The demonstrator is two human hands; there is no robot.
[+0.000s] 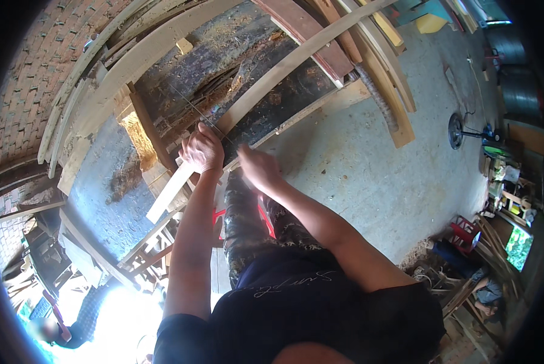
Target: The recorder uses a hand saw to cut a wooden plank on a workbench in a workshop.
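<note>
A long pale wooden strip (272,76) runs slantwise from the upper right to a bright sawn end at the lower left. My left hand (202,150) is closed over it, close to that lower end. My right hand (258,168) is curled into a fist just right of the strip and is smeared by motion. What sits inside its fingers is hidden. A thin straight wire or slim blade (193,107) crosses the strip by my left knuckles and reaches toward my right fist.
Beneath the strip stands a dark, dusty workbench (184,76) with wood scraps. Long boards (120,85) line its far left side, and more planks (381,73) jut out at upper right. A fan (457,130) stands on the floor. Other people are at lower left and lower right.
</note>
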